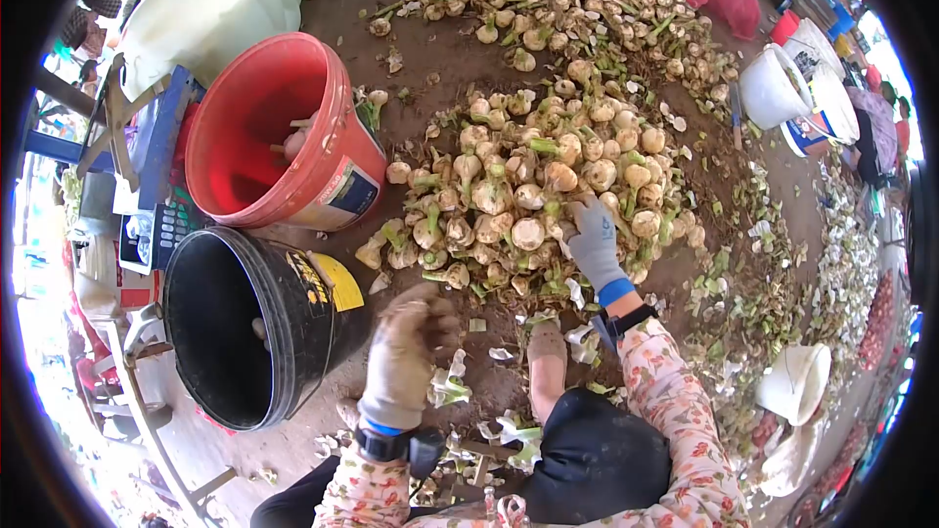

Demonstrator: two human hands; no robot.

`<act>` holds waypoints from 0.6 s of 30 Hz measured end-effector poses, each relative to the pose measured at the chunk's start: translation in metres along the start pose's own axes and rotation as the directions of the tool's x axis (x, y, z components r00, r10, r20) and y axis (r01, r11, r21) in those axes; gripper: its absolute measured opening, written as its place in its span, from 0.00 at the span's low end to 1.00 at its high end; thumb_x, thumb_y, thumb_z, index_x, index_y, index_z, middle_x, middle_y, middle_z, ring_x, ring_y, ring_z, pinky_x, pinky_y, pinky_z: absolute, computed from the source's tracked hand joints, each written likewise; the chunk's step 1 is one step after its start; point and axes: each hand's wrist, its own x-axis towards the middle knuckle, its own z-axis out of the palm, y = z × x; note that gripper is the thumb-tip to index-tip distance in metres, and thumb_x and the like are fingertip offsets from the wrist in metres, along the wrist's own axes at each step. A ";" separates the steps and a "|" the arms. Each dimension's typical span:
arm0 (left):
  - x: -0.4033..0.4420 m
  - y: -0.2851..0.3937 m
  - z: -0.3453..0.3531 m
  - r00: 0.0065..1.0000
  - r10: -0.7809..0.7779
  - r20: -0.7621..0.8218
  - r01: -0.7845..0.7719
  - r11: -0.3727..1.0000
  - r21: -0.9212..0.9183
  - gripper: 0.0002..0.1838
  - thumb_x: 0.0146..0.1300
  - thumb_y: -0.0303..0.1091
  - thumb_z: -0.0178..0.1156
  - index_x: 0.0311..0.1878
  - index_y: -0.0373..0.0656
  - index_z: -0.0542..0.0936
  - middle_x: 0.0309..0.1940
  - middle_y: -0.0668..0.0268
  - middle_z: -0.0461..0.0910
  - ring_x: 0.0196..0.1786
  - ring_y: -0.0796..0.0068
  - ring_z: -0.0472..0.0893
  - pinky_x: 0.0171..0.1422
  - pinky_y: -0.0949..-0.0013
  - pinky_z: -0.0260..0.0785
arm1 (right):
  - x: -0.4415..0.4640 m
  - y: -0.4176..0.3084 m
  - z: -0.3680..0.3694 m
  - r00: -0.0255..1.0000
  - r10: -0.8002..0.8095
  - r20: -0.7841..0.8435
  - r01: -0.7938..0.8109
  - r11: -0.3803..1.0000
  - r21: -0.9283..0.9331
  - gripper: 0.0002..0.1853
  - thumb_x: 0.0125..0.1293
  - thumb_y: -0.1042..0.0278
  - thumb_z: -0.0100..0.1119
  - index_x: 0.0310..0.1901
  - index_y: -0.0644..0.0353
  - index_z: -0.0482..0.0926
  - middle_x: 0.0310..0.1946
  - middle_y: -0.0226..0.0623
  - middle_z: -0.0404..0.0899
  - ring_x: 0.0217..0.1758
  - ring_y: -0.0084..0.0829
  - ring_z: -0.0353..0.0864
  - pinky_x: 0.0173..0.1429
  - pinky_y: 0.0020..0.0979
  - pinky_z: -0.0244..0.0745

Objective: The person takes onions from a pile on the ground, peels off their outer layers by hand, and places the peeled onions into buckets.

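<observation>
A big heap of garlic bulbs [491, 198] with trimmed green stems lies on the ground in front of me. My right hand [593, 242], in a grey glove, reaches into the heap's near right side, its fingers bent around a garlic bulb there. Low and to the left, beside the black bucket [293, 332], is my left hand [406, 352] in a dirty pale glove. Its fingers look curled but are smeared by motion, and whether they hold anything is unclear. A few bulbs show inside the red bucket [337, 152], and a pale lump lies in the black one.
Behind lies a second garlic heap [587, 0]. A knife [736, 117] rests on the ground at right, near white buckets [775, 86]. Another white bucket [794, 383] lies lower right. A blue-framed stand with a scale [156, 235] is at left. Peel scraps litter the ground.
</observation>
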 end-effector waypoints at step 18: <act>0.031 -0.059 -0.008 0.807 0.484 0.340 -0.534 0.348 0.771 0.38 0.39 0.20 0.72 0.59 0.40 0.69 0.59 0.60 0.68 0.60 0.69 0.70 0.65 0.67 0.63 | -0.024 -0.115 -0.076 0.746 0.039 0.665 -0.642 0.309 0.702 0.15 0.61 0.63 0.61 0.44 0.65 0.75 0.30 0.28 0.76 0.31 0.17 0.71 0.35 0.23 0.69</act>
